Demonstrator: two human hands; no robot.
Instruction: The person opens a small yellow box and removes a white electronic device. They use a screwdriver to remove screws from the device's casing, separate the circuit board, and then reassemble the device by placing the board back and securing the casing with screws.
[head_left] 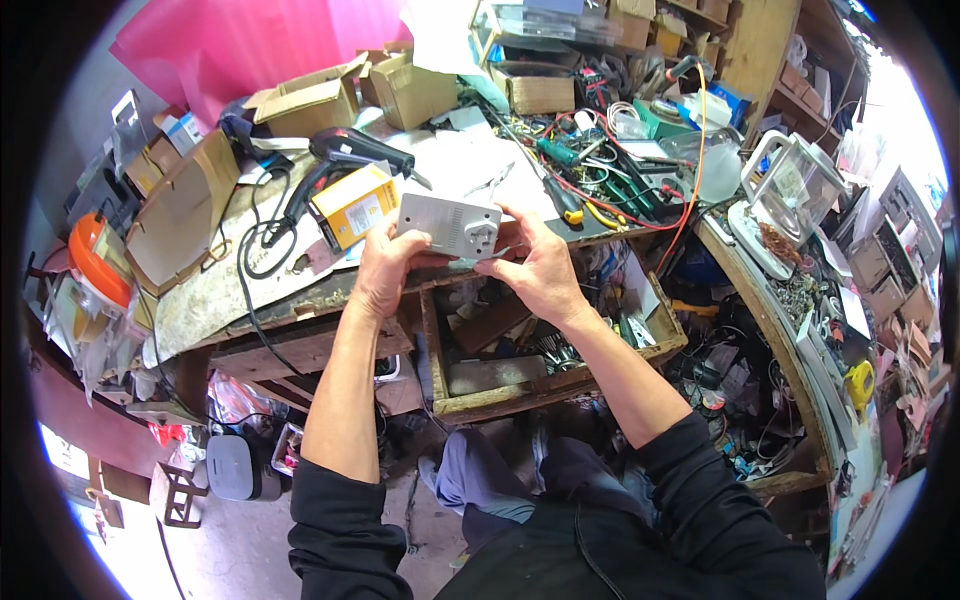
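Observation:
Between both hands, above the front edge of the workbench (200,310), is a flat grey plastic device (437,219) with vent slots and a round socket at its right end. My left hand (388,262) grips its left end, thumb on the face and fingers hidden underneath. At the socket end, my right hand (537,262) pinches the edge between thumb and fingers. Just behind the device stands a yellow and white box (352,210), with a black heat gun (350,150) lying beyond it. Below the hands, an open wooden drawer (560,378) holds loose tools and parts.
Screwdrivers, cables and pliers crowd the bench's right side, including a yellow-black screwdriver (563,200). Cardboard boxes (410,90) stand at the back. A black cord (243,275) hangs over the front edge. To the right are a clear plastic jug (795,180) and a yellow tape measure (859,384).

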